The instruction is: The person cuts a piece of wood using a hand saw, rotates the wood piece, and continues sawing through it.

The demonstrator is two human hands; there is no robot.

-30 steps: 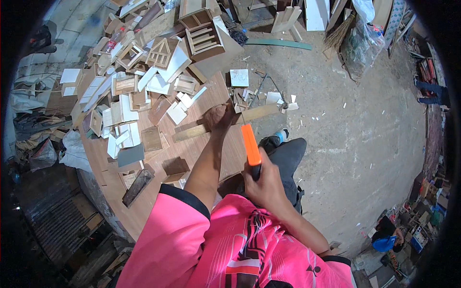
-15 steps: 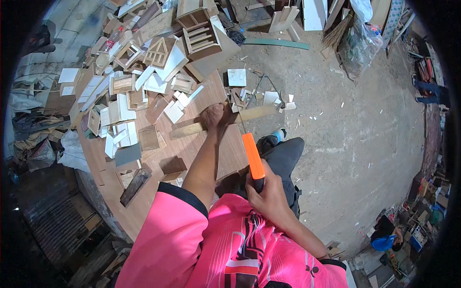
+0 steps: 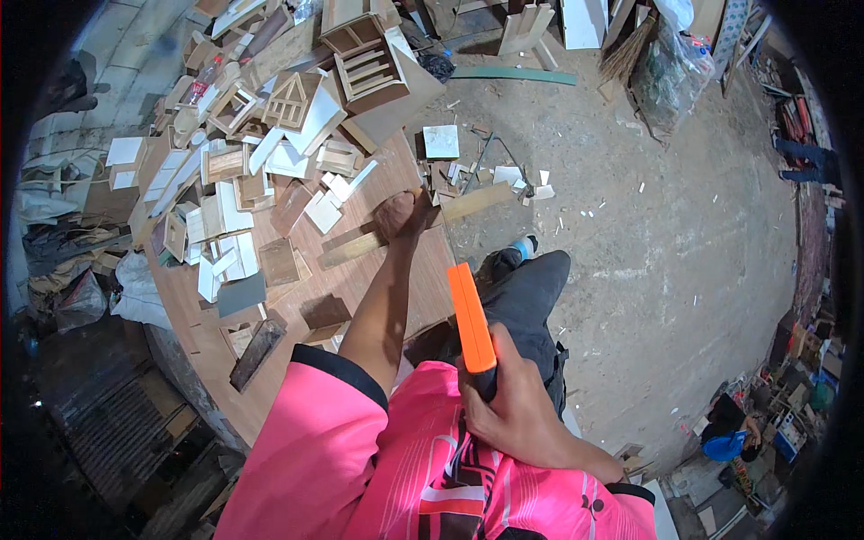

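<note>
Right hand [image 3: 515,400]: clenched about the black grip of an orange-handled saw [image 3: 470,315], held in front of the body, its handle angled up and away. The blade shows edge-on and is too thin to trace fully. Left hand [image 3: 399,214]: set down on a wooden board [image 3: 477,203] — its fingers are largely hidden, so I cannot tell whether it clasps the board or merely presses it. The board lies across the table [image 3: 405,292], one end projecting past the table's right edge above the floor [image 3: 630,297].

Left of the board, a grey-topped box [image 3: 241,297] rests on the table. Beyond it is a heap of wooden and white pieces, with a slatted wooden rack [image 3: 367,70] at the far side. A white block [image 3: 441,142] and small offcuts lie beyond the board — a green strip [image 3: 513,75] farther off.
</note>
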